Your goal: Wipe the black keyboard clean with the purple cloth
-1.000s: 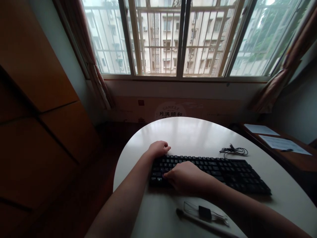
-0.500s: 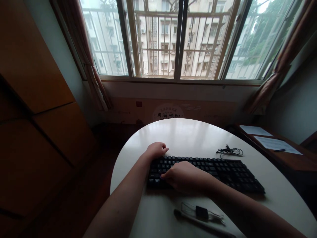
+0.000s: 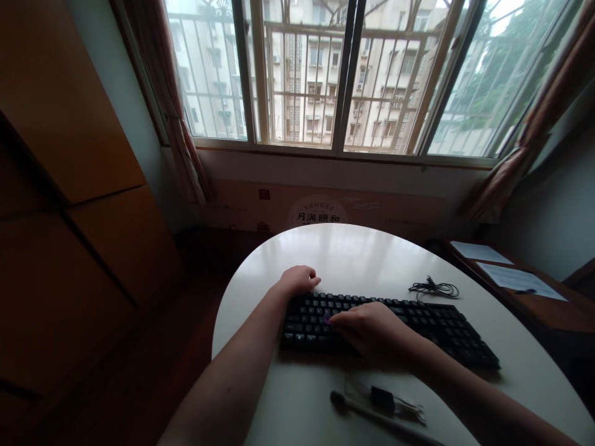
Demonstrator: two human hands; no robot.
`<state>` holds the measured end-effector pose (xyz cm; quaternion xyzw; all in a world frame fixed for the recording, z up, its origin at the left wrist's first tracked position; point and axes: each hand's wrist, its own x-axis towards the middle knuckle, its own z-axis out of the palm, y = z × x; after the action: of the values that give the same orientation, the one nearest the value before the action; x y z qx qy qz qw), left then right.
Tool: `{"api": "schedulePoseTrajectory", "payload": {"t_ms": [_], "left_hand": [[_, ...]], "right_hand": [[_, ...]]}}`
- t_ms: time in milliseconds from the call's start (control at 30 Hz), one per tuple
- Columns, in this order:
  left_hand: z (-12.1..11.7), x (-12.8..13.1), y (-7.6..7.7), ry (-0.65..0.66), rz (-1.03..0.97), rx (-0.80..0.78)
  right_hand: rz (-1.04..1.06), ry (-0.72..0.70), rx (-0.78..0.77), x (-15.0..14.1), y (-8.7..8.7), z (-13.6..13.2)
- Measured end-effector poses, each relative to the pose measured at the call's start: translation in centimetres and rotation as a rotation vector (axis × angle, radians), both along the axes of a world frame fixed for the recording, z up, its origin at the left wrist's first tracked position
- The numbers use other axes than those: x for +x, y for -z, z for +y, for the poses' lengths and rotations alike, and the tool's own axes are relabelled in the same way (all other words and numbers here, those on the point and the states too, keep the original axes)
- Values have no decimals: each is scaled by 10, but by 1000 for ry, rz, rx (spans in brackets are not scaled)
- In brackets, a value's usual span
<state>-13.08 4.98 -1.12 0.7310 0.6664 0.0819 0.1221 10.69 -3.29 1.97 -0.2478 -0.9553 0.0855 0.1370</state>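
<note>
A black full-size keyboard (image 3: 446, 331) lies across the white round table. My left hand (image 3: 300, 280) is curled at the keyboard's far left corner, its fingertips partly hidden. My right hand (image 3: 367, 325) is over the left-middle keys, thumb and fingers pinched on a small purple thing (image 3: 328, 320) that touches or hovers just above the keys; most of it is covered by the fingers. Nearer to me lies a wire keycap puller (image 3: 383, 399) with a black middle. Beside it is a brush (image 3: 367, 416) with a dark tip and long handle, slightly blurred.
A coiled black cable (image 3: 434, 287) sits behind the keyboard on the white table (image 3: 334, 248). On the right, a brown desk (image 3: 553, 308) carries papers (image 3: 520, 279) and a dark pen. A wooden cabinet (image 3: 106, 248) stands left, a barred window ahead.
My right hand has moved right along the keyboard, from the lower left keys toward the middle, still pinching the purple thing. My left hand stays at the corner. The view shifted slightly.
</note>
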Motion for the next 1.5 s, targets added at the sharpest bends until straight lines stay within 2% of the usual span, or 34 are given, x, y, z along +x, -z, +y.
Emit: {"api": "schedulePoseTrajectory", "payload": {"t_ms": [200,367,500,633,833,1133,1500], "left_hand": [[3,-2,4,-3,12,18],[5,-3,6,5,18,30],[6,-4,6,7,13,46],[7,-5,6,9,16,46],[6,-3,2,-7,-10,25],[5,-4,1,0,11,44],[15,-11,2,-12,8,36]], "right_hand": [[84,-46,77,-12,29,-2],[112,-57,110,-16,41,-1],[187,-32,147,-18,41,-1],[242,-19,89,-18,40,4],[210,-38,-59,-15,46,16],[209,-45,-8,-18,48,13],[149,-43,-91,-21,38,17]]}}
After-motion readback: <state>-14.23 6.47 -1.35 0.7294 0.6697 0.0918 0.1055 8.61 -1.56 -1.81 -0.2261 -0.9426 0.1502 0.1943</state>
